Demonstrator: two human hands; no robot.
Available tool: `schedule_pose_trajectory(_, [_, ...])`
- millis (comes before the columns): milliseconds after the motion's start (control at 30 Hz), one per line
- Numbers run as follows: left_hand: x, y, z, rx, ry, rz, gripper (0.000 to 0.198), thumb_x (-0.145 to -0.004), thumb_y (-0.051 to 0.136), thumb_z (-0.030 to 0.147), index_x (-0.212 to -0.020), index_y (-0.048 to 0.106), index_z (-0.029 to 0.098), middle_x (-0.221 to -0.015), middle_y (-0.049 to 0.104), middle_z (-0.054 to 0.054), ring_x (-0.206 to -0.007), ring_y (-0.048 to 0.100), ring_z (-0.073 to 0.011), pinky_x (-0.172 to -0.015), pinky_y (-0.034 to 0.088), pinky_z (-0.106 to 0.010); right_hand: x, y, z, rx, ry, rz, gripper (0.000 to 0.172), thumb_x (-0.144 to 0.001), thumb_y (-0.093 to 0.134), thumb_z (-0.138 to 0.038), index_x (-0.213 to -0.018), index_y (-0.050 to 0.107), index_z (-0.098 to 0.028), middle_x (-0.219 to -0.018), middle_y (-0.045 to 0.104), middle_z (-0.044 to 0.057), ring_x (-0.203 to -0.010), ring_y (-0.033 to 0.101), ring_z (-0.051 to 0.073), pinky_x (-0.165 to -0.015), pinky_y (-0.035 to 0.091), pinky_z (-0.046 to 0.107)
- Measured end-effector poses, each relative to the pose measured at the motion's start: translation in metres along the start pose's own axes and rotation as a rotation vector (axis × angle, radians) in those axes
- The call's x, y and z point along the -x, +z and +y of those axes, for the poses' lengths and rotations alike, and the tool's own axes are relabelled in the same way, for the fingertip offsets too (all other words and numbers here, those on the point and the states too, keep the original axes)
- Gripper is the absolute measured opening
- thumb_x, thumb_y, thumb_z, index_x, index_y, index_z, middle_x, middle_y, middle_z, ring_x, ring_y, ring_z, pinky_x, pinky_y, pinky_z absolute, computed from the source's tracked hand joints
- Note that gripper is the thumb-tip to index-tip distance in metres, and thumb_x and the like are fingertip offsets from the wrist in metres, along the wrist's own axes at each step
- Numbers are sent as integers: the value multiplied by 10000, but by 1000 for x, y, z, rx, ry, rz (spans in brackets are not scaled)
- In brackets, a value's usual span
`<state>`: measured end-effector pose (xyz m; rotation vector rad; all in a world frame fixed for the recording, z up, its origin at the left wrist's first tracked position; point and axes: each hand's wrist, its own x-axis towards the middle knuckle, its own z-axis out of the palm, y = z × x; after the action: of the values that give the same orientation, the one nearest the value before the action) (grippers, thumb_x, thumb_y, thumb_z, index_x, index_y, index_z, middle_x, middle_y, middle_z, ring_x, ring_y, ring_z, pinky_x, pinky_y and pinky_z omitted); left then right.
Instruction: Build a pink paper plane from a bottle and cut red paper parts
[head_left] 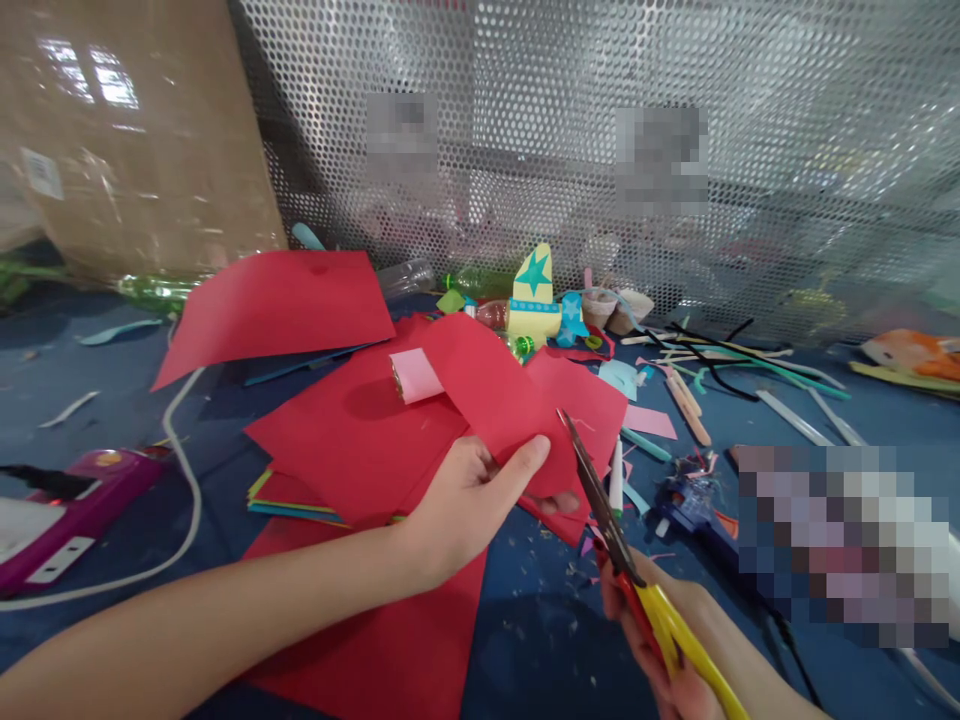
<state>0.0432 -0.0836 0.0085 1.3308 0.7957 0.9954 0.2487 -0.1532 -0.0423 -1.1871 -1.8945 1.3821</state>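
My left hand (pixel 480 495) pinches a piece of red paper (pixel 491 385) between thumb and fingers, lifted over other red sheets. In my right hand (pixel 675 640) is a pair of scissors (pixel 615 520) with yellow and red handles. Its blades look closed and point up and away, just right of the held paper; whether they touch it I cannot tell. Beneath lie several loose red sheets (pixel 352 435), with yellow and blue edges showing under them. A small pink paper roll (pixel 416 375) rests on the red sheets, left of the held piece.
A yellow bottle craft with a green star (pixel 534 275) stands at the back. A glue gun (pixel 697 520) lies at right, near scattered sticks and pipe cleaners (pixel 742 365). A purple power strip (pixel 90 510) with a white cable is at left. A perforated metal panel (pixel 480 130) and cardboard box (pixel 142 140) stand behind.
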Motion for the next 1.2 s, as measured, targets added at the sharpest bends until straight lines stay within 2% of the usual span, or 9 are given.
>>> schedule_pose_trajectory(133, [-1,-3,-5,-49,-24,-7,325,-895,488,324,-672,670,173,-633,697,-12,-590,648,-121,-613,523,-191,-3,-3,-6,-10,-30,-61,762,-682,287,-909,-927,443,-205,-480,414,-77,-383,368,100,-379,307,235])
schedule_pose_trajectory(200, [-2,-3,-4,-88,-23,4,310,-878,504,326,-655,656,173,-617,682,-2,-527,613,-107,-566,502,-187,-4,-4,-7,-16,-9,-71,763,-671,297,-914,-927,434,-209,-483,397,-80,-391,361,105,-383,308,238])
schedule_pose_trajectory(333, [-3,-4,2,-152,-10,15,292,-855,498,284,-619,624,168,-581,643,17,-366,456,-55,-391,374,-166,-4,-3,-7,-31,23,-56,788,-625,317,-938,-921,440,-218,-491,376,-81,-389,356,108,-376,342,236])
schedule_pose_trajectory(500, [-5,-4,6,-208,21,16,304,-853,478,260,-605,622,158,-514,591,26,-339,388,-40,-325,266,-155,0,-3,-5,-15,0,-38,781,-658,308,-920,-920,476,-204,-486,383,-75,-389,357,100,-380,343,226])
schedule_pose_trajectory(567, [-5,-3,6,-220,27,17,304,-852,479,257,-599,617,157,-529,605,18,-361,433,-46,-341,299,-151,1,-2,-4,-21,6,-37,771,-663,319,-915,-913,477,-202,-505,388,-73,-400,356,94,-381,345,216])
schedule_pose_trajectory(667, [-5,-3,4,-217,29,13,303,-855,475,257,-603,611,158,-588,652,-8,-488,576,-88,-432,413,-152,1,-2,-2,-28,17,-33,759,-666,343,-906,-906,478,-199,-519,361,-79,-406,341,84,-371,332,205])
schedule_pose_trajectory(800, [-4,-4,-1,-207,10,-1,308,-874,473,298,-649,630,158,-616,674,-14,-536,622,-103,-523,486,-166,1,-2,-1,-40,12,-39,768,-665,339,-907,-904,483,-192,-502,350,-84,-394,309,78,-348,301,206])
schedule_pose_trajectory(1067, [-6,-5,-6,-161,-18,-18,331,-889,478,333,-664,645,156,-637,687,-22,-554,634,-104,-580,508,-171,2,1,-4,-36,89,2,771,-642,328,-922,-851,474,-195,-504,372,-78,-384,326,75,-330,271,209])
schedule_pose_trajectory(1200, [-5,-5,-9,-103,-56,-41,377,-899,478,399,-675,657,155,-646,704,-36,-592,658,-125,-609,522,-190,-1,4,-5,-5,68,30,771,-652,297,-922,-859,466,-198,-497,373,-77,-384,356,83,-345,288,214])
